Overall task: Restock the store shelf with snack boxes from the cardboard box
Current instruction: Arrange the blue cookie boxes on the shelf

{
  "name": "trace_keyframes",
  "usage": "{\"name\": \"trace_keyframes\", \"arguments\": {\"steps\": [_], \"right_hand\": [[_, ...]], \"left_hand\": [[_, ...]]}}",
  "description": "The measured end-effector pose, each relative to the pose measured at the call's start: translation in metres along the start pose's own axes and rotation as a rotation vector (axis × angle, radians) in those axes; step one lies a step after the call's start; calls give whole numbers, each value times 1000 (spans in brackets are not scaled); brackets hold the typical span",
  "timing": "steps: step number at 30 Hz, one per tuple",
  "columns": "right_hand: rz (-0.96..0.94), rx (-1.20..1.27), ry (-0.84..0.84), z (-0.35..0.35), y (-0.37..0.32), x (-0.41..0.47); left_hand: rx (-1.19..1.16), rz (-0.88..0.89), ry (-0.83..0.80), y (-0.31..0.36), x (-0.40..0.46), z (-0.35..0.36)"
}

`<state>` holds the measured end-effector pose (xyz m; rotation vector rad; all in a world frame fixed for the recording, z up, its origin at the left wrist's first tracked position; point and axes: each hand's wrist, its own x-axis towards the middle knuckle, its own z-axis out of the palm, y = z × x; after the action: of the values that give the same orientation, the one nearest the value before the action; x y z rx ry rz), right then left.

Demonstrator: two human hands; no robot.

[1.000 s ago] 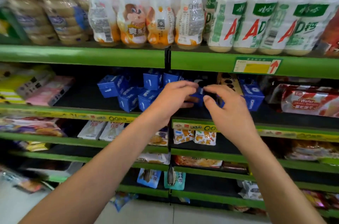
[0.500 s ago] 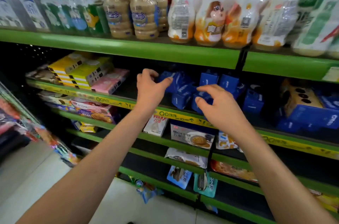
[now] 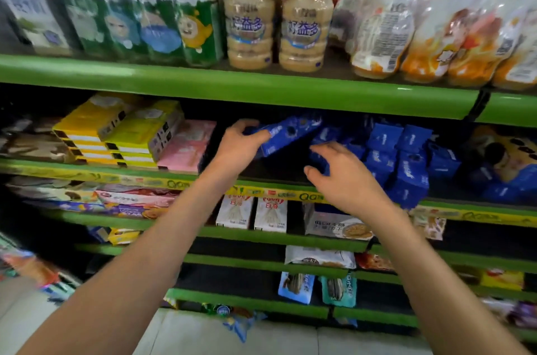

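Note:
My left hand [image 3: 238,148] grips a long blue snack box [image 3: 290,134] by its left end and holds it tilted above the dark shelf [image 3: 261,189] with the green and yellow front edge. My right hand [image 3: 345,177] hovers to the right of it with curled fingers, just in front of several small blue snack boxes [image 3: 406,168] that stand crowded on the same shelf. Whether its fingertips touch a box is hidden by the hand. The cardboard box is out of view.
Yellow boxes [image 3: 116,134] and a pink box [image 3: 189,145] lie stacked to the left on this shelf. Bottled drinks [image 3: 279,14] fill the green shelf above. Lower shelves hold biscuit packs [image 3: 252,212]. Wrapped snacks lie on the floor [image 3: 238,322] below.
The view has swung left along the shelf. My left hand has taken hold of a long blue box and lifted it tilted. My right hand moved left, away from the small boxes.

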<state>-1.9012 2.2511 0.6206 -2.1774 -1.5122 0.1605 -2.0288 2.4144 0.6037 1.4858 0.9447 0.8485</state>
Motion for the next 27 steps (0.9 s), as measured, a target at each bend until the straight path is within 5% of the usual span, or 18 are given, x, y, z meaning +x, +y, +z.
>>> {"name": "trace_keyframes", "arguments": {"steps": [5,13,27], "right_hand": [[59,49,75,20,-29,0],[119,68,8,43,-40,22],[248,11,-1,42,8,48]], "left_hand": [[297,-23,-150,-10,16,-52],[1025,172,-404,-2,36,-65],[1217,123,-491,7,46,-73]]}}
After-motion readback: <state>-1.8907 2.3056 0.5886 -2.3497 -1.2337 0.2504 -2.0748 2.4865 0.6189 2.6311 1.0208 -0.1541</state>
